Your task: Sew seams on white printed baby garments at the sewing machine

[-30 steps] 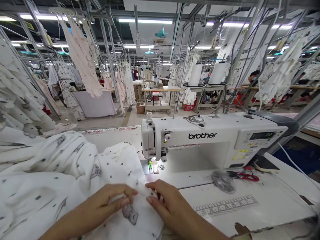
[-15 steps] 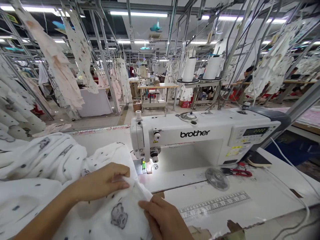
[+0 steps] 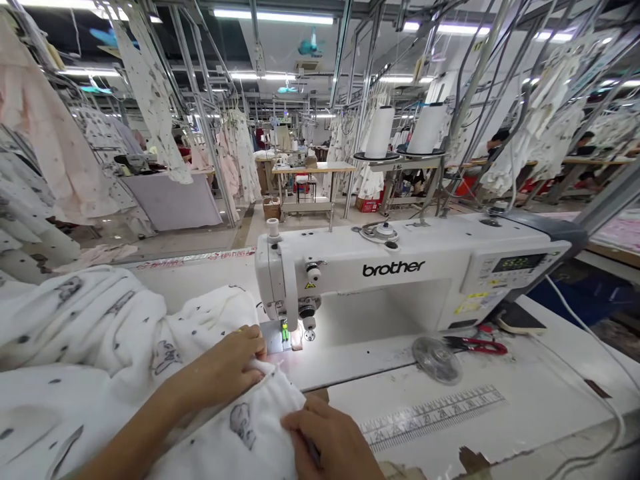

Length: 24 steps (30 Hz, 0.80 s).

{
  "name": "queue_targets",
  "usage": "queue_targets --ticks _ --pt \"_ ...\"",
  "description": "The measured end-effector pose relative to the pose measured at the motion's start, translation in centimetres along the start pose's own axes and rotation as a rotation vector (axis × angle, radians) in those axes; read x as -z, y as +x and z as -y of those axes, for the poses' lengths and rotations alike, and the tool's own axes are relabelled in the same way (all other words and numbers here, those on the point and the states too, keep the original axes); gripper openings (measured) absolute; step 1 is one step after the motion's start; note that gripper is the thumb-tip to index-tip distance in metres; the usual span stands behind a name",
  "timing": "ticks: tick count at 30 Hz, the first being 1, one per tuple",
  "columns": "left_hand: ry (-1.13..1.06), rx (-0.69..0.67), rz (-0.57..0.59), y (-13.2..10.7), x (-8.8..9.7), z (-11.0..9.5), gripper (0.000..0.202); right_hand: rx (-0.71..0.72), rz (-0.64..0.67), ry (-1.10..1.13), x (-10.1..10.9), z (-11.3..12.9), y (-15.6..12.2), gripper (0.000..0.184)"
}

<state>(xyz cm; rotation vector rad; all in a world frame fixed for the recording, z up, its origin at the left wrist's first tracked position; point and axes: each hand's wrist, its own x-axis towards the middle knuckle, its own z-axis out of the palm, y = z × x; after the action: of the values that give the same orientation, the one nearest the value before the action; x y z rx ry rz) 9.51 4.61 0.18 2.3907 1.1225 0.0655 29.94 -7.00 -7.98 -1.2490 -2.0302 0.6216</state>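
A white fabric garment with a small grey print [image 3: 120, 347] lies bunched across the left of the sewing table, and a fold of it runs up to the presser foot [image 3: 284, 335] of a Brother sewing machine [image 3: 390, 273]. My left hand [image 3: 225, 365] grips that fold just left of the foot. My right hand [image 3: 325, 440] holds the fabric's lower edge [image 3: 280, 417] closer to me, with the fingers curled over it. The machine's lit needle area is bright, and the fabric edge is partly hidden beneath my left fingers.
Red-handled scissors [image 3: 475, 345] and a clear round disc [image 3: 436, 360] lie right of the machine, and a measuring scale [image 3: 433, 417] is fixed along the table. Two thread cones [image 3: 379, 132] stand behind it. Garments hang on racks, and co-workers [image 3: 500, 140] sit further back.
My left hand has moved right and now sits beside the presser foot, with the fabric fold drawn closer to the needle. My right hand has shifted down toward me. The view has also shifted slightly.
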Motion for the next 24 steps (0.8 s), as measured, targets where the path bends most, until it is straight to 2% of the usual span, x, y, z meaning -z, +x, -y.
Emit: queue_targets --ticks 3,6,10,13,14,18,20,24 --pt "0.021 -0.016 -0.048 -0.4 0.3 -0.5 0.013 -0.01 0.037 -0.02 0.4 0.3 0.1 0.026" --pt "0.028 -0.026 -0.038 -1.0 0.7 -0.4 0.013 -0.043 0.073 -0.099 1.2 1.0 0.4 0.025" --pt "-0.116 -0.053 -0.02 -1.5 0.9 0.0 0.01 -0.093 0.099 -0.175 1.9 1.8 0.8 0.027" --pt "-0.185 -0.06 -0.05 -1.8 0.9 0.1 0.002 -0.092 0.12 -0.125 2.4 2.2 0.6 0.031" --pt "-0.186 -0.046 -0.044 -1.8 0.9 0.1 0.006 -0.1 0.132 -0.094 2.5 2.3 0.4 0.032" --pt "-0.175 0.014 -0.015 -1.5 0.4 0.4 0.009 -0.133 0.148 -0.045 2.8 2.5 0.2 0.029" --pt "-0.172 -0.021 -0.047 -1.2 0.0 0.5 0.004 -0.137 0.136 -0.076 2.7 2.4 0.4 0.027" --pt "-0.158 -0.058 -0.064 -0.6 -0.7 0.3 0.011 -0.147 0.138 -0.11 2.2 1.8 0.5 0.024"
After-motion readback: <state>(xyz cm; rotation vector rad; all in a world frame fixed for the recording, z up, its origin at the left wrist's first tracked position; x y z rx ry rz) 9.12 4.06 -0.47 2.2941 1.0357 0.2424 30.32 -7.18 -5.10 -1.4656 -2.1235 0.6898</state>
